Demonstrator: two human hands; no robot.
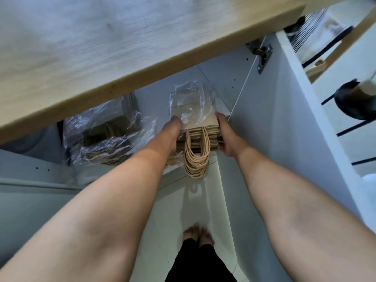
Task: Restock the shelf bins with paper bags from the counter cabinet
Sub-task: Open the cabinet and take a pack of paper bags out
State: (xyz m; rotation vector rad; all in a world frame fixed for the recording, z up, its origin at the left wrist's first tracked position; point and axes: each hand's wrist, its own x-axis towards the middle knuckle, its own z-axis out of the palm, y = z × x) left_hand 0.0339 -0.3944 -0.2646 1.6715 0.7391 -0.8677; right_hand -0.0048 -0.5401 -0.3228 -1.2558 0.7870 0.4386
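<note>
Two hands, left hand (173, 135) and right hand (225, 137), are clamping the paper bag bundle (196, 137) at the cabinet (264, 123) mouth under the desk (101, 58), fingers curled round its sides; I'd be keeping even squeeze, watching loose plastic wrap (189, 100).

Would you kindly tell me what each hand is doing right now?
Left hand: gripping the stack of paper bags.
Right hand: gripping the same stack.
</note>
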